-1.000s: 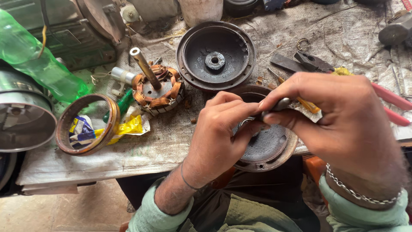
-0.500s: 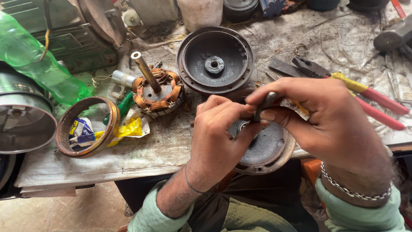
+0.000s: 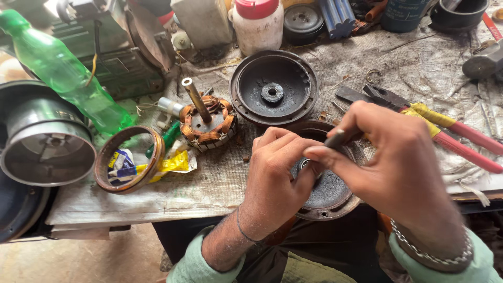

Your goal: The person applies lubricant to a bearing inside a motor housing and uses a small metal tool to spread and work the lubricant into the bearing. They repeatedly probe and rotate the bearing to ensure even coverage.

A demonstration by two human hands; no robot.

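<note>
My left hand [image 3: 277, 181] rests on a dark round motor cover [image 3: 327, 194] at the bench's near edge, its fingers pinching a small metal part at the cover's centre. My right hand [image 3: 401, 167] holds a thin dark metal tool [image 3: 335, 138] between thumb and fingers, its tip pointing down into that same centre. What the tip touches is hidden by my fingers. Behind lies a second black round cover [image 3: 273, 86], open side up. Left of it stands a copper-wound stator [image 3: 207, 126] with a brass-coloured shaft.
Red-handled pliers [image 3: 445, 131] lie at the right. A copper-coloured ring [image 3: 130, 160] sits on yellow wrappers at the left, beside a green plastic bottle [image 3: 68, 71] and a grey metal drum [image 3: 44, 141]. A white jar with a red lid [image 3: 257, 26] stands at the back.
The view has shifted downward a little. My right hand has turned slightly, angling the tool over the cover's centre. My left hand stays on the cover.
</note>
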